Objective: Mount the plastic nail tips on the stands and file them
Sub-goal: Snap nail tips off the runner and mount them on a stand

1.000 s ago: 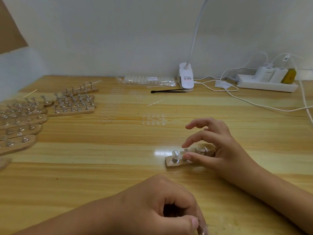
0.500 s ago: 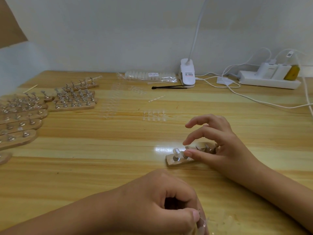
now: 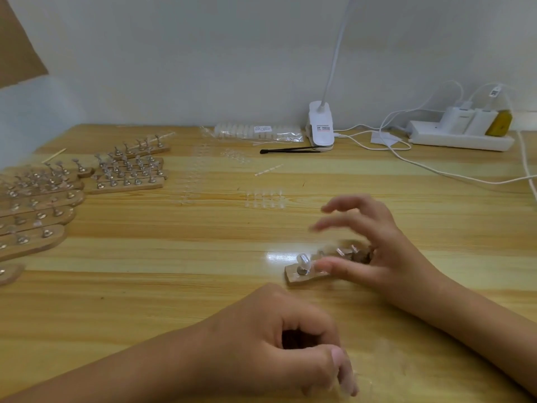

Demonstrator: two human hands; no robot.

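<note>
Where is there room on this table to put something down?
The widest bare wood lies between the stacked stands on the left and the left hand. Another patch sits right of the right hand, this side of the white cable. The back edge is crowded by lamp clip and power strip; clear nail tips litter the middle.

wooden table (image 3: pixel 145 286) with stands (image 3: pixel 128 173), nail tips (image 3: pixel 264 199)
</note>
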